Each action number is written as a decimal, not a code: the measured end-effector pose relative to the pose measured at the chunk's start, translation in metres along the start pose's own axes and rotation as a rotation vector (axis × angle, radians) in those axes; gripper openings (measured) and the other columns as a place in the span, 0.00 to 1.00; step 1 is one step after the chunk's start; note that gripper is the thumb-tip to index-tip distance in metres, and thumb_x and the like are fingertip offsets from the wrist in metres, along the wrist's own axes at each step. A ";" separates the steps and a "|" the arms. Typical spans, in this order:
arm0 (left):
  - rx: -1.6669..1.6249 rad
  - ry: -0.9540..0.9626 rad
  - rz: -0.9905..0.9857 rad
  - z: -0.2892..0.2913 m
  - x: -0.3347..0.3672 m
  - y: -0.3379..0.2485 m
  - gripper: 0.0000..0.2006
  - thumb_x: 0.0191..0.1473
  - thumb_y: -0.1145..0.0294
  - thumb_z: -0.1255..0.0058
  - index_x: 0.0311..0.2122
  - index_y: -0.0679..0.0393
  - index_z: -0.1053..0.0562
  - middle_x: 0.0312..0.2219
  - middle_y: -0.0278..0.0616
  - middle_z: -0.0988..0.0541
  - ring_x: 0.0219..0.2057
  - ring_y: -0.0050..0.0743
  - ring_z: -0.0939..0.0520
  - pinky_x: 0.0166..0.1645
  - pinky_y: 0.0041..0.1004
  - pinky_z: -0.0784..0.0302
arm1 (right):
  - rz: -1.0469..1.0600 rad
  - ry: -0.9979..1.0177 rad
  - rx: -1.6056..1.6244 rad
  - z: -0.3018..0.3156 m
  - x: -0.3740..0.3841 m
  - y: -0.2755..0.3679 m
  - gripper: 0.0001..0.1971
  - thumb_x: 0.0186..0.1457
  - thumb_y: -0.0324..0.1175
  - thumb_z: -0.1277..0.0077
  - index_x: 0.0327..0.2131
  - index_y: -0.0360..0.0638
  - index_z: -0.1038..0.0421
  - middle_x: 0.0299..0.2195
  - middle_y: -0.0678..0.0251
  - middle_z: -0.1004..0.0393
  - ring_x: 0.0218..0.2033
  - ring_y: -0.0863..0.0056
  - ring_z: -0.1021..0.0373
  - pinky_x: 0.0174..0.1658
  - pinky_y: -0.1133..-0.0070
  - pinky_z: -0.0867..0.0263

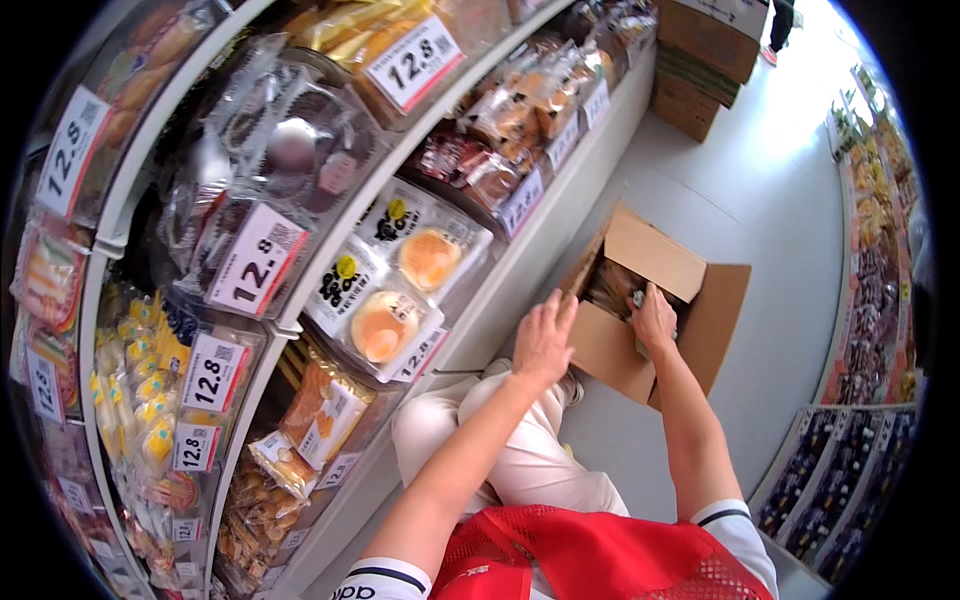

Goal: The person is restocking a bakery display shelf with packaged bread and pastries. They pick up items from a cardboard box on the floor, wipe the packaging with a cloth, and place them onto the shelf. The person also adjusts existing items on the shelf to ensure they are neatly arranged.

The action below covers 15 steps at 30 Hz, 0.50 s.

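An open cardboard box [700, 335] stands on the floor ahead of my knees, its flaps folded outward. Down in its opening are wrapped packages [612, 285], brownish and partly in shadow. My right hand [655, 320] reaches into the box with its fingers curled together; a small pale bit shows at the fingertips, too little to name. My left hand [545, 342] is held above my knee, just left of the box, with its fingers apart and nothing in it. The box's near left flap lies close to those fingers.
Left of me, tiered shelves hold clear bins of packaged bread, with price tags [256, 260] along their fronts. White packs with round buns [385, 325] fill one bin. Stacked cartons [700, 60] stand beyond the box. More stocked shelves [865, 260] line the right side.
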<state>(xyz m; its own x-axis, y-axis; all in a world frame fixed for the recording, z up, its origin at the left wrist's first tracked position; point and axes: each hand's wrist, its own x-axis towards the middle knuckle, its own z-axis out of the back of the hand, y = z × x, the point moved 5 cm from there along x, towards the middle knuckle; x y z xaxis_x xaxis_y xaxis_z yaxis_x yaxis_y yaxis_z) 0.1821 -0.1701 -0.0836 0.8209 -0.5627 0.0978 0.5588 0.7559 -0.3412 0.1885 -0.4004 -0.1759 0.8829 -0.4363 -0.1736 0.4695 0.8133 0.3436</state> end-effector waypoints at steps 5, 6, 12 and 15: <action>0.055 -0.016 0.054 0.000 0.002 0.003 0.45 0.36 0.65 0.33 0.62 0.52 0.43 0.57 0.47 0.43 0.53 0.48 0.36 0.56 0.40 0.37 | -0.030 -0.299 0.167 0.032 -0.004 0.019 0.29 0.49 0.33 0.47 0.55 0.43 0.42 0.45 0.53 0.29 0.40 0.52 0.29 0.40 0.62 0.32; 0.050 -0.005 0.069 0.000 0.000 0.004 0.45 0.36 0.65 0.33 0.62 0.51 0.43 0.57 0.48 0.43 0.53 0.48 0.36 0.56 0.40 0.37 | -0.019 -0.363 0.182 0.035 -0.003 0.014 0.29 0.49 0.31 0.47 0.56 0.43 0.42 0.46 0.53 0.29 0.40 0.51 0.29 0.41 0.62 0.32; 0.037 0.004 0.083 -0.001 -0.001 0.006 0.43 0.37 0.66 0.34 0.61 0.50 0.42 0.58 0.45 0.42 0.53 0.44 0.36 0.55 0.39 0.36 | 0.009 -0.372 0.203 0.085 0.043 -0.011 0.18 0.51 0.36 0.47 0.46 0.45 0.30 0.42 0.53 0.26 0.44 0.53 0.30 0.45 0.63 0.35; -0.021 -0.009 0.096 0.002 0.001 0.003 0.41 0.38 0.69 0.35 0.61 0.50 0.40 0.57 0.48 0.41 0.51 0.49 0.35 0.55 0.40 0.35 | -0.012 -0.335 0.230 0.105 0.061 -0.021 0.14 0.47 0.37 0.45 0.37 0.41 0.25 0.35 0.52 0.24 0.39 0.53 0.28 0.42 0.64 0.33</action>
<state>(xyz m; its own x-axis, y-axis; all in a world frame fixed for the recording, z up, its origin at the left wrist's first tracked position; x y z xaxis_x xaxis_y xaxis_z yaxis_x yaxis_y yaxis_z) 0.1843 -0.1678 -0.0823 0.8714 -0.4851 0.0725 0.4753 0.7987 -0.3691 0.2314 -0.4847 -0.0970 0.8078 -0.5774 0.1187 0.4320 0.7168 0.5473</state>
